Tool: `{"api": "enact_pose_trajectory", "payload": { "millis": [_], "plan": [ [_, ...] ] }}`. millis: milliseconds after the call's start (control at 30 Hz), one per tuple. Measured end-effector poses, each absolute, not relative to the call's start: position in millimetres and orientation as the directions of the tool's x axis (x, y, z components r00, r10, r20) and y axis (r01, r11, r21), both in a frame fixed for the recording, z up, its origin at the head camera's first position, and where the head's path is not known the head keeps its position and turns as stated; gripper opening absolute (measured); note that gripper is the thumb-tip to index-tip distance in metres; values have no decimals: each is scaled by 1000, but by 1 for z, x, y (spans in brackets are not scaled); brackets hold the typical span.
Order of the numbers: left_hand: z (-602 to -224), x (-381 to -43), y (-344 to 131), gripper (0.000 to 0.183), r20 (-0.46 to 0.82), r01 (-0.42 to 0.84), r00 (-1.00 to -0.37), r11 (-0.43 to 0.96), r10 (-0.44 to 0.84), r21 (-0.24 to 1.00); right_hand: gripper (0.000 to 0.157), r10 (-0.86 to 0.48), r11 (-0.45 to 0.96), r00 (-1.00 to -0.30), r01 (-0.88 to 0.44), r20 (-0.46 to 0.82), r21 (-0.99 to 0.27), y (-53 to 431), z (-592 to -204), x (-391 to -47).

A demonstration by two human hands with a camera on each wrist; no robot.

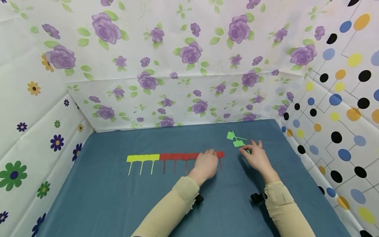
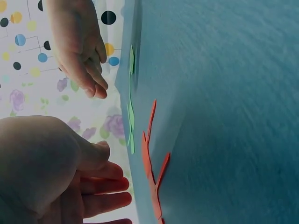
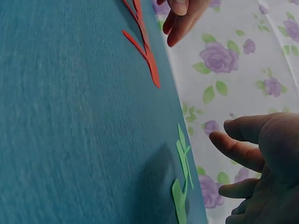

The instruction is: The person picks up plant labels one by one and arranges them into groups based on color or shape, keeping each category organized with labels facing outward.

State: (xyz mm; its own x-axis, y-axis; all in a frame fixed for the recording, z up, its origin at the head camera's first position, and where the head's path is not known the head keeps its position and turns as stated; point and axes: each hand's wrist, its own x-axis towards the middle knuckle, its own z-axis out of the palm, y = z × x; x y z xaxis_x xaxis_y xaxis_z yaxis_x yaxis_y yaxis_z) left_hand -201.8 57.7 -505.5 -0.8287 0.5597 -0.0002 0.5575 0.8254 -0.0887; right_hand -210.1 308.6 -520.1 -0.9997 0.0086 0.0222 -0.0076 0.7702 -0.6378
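A row of flag-shaped plastic plant labels lies on the table, yellow labels (image 1: 143, 158) at the left and red labels (image 1: 179, 156) at the right, stems pointing toward me. My left hand (image 1: 205, 166) is over the right part of the red row and hides some of it. In the left wrist view its fingers (image 2: 110, 203) are loosely bent and hold nothing. My right hand (image 1: 258, 158) hovers by a small group of green labels (image 1: 238, 144), its thumb and forefinger apart with nothing between them in the right wrist view. The green labels (image 3: 179, 200) lie loosely overlapping.
A blue cloth (image 1: 112, 197) covers the table. Behind it stands a flowered sheet (image 1: 177, 98), with a dotted sheet (image 1: 334, 118) at the right and another flowered sheet (image 1: 44, 148) at the left. Dark wrist devices (image 1: 258, 198) sit under both sleeves.
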Motion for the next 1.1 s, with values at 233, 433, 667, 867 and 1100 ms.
{"api": "enact_pose_trajectory", "payload": {
  "millis": [233,433,667,867,1100],
  "plan": [
    [-509,-202,65,37,65,558,-828,830,557,-4,42,19,783,-1000,13,3,-621,318,-522,-206],
    [-514,-202,72,34,100,568,-819,823,564,15,43,18,791,-1000,23,-14,-612,327,-522,-199],
    [-514,-201,77,40,92,586,-807,810,584,-10,44,-5,789,-1000,0,-6,-614,335,-525,-194],
    [-516,-203,80,46,17,591,-807,806,591,29,43,-10,798,-1000,-8,0,-602,339,-525,-192],
    [-518,-204,83,51,-80,557,-825,829,559,53,44,-19,799,-1000,-5,-17,-602,340,-528,-191]
  ]
}}
